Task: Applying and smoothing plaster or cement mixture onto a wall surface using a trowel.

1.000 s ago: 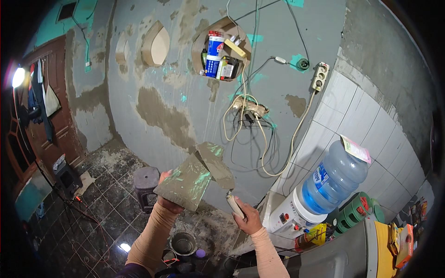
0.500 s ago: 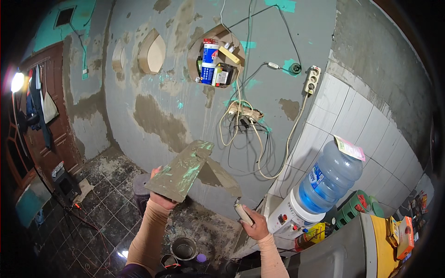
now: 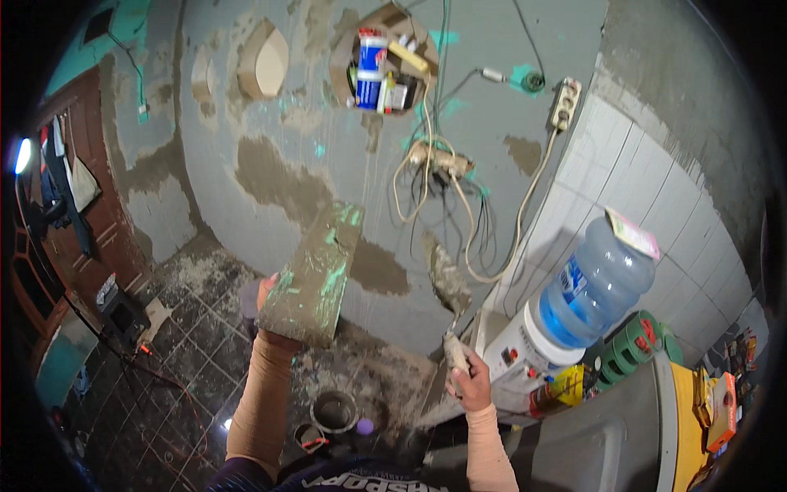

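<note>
My left hand (image 3: pixel 279 338), mostly hidden, is closed on a flat rectangular mortar board (image 3: pixel 316 283), tilted up in front of the wall. Grey-brown mortar smears and green flecks cover its face. My right hand (image 3: pixel 471 384) wraps round the pale handle of a trowel (image 3: pixel 448 279). The trowel's blade points up and away, coated in mortar, and stands apart from the board on its right. Between the two, a dark damp patch (image 3: pixel 381 267) of mortar shows on the grey wall (image 3: pixel 369 176).
A water dispenser (image 3: pixel 529 340) with a large bottle (image 3: pixel 594 283) stands close right of the trowel. Cables hang from a power strip (image 3: pixel 443 160) on the wall. A bucket (image 3: pixel 334 412) stands on the tiled floor below. A lamp (image 3: pixel 22 156) glows far left.
The trowel has swung right, away from the board, and its blade now points upward. The board has turned more upright. The view has tilted down a little, so the wall sits higher.
</note>
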A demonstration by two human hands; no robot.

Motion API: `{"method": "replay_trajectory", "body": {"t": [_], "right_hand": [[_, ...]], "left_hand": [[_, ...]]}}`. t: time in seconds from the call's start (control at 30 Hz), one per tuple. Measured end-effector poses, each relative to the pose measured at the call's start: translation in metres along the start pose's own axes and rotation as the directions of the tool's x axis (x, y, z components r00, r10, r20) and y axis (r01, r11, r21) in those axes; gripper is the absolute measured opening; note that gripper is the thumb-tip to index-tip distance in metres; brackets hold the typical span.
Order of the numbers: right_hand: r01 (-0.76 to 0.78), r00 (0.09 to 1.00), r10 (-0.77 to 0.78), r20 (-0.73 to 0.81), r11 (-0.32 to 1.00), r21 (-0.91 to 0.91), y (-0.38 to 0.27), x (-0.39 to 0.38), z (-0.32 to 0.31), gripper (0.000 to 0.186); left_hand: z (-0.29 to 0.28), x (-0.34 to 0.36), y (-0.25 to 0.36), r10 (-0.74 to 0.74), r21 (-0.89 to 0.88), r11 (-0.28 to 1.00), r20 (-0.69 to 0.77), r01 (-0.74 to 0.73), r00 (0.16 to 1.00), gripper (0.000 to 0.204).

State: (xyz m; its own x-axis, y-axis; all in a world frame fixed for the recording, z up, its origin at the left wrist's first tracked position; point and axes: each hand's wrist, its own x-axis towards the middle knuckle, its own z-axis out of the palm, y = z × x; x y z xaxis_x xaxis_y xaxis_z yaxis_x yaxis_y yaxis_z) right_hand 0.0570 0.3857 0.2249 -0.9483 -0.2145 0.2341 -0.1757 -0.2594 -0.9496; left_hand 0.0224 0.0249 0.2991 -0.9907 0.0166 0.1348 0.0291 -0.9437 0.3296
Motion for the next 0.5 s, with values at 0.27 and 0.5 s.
{"method": "replay_trajectory", "body": {"t": [0.27, 0.5], "right_hand": [[0.002, 0.987, 0.062, -0.151, 0.919, 0.395, 0.025, -0.044, -0.018, 0.053], [-0.142, 0.944, 0.218, -0.246, 0.946, 0.292, 0.038, -0.076, -0.037, 0.038]], "left_hand": [[-0.090, -0.025, -0.034, -0.026, 0.047, 0.998, -0.180, 0.035, 0.983, 0.040], [-0.147, -0.043, -0.074, -0.224, -0.064, 0.975, -0.309, 0.214, 0.924, 0.044]]}}
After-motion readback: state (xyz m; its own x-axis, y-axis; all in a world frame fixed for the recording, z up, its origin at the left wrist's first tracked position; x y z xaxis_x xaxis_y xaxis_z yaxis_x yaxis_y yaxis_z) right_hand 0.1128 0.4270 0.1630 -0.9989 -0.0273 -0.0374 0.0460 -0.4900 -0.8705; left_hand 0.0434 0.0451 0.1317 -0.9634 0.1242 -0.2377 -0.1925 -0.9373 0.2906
